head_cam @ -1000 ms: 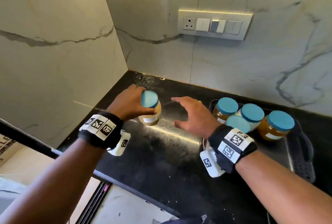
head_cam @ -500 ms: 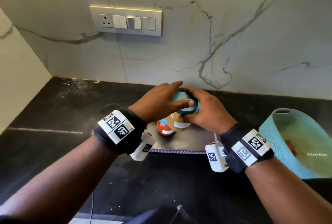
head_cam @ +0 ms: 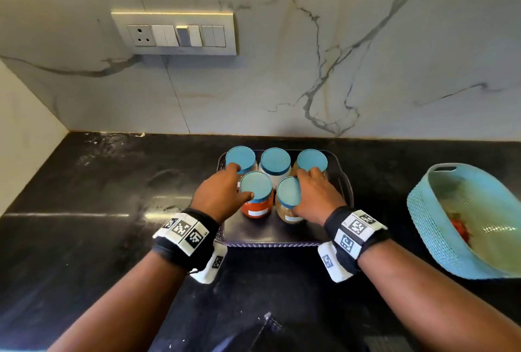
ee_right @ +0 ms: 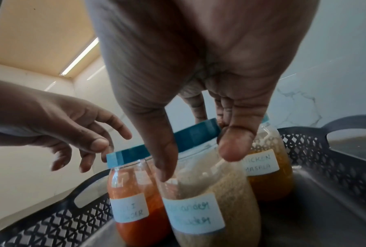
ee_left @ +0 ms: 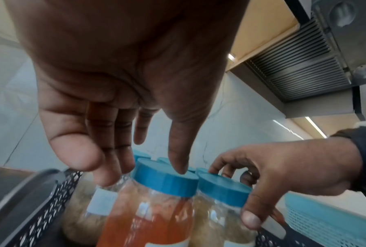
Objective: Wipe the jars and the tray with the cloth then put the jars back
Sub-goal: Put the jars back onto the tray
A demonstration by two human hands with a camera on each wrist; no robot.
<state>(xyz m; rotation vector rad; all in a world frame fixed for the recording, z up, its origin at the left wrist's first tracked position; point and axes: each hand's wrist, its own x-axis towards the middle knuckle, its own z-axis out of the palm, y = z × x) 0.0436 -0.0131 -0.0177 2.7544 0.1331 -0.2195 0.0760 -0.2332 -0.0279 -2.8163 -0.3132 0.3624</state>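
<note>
While one second ago the left hand [head_cam: 222,196] carried a jar across the table [head_cam: 93,233], now all five jars stand in the tray [head_cam: 345,182]. Its fingers are relaxed beside the chili jar [head_cam: 257,196]; the right hand [head_cam: 315,196] grips the coriander jar [head_cam: 289,199]. Putting back looks complete.

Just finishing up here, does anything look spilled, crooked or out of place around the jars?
The five jars stand upright with lids on in the tray. The one oddity is a whitish smear on the counter in the back left corner. No cloth is in view.
</note>
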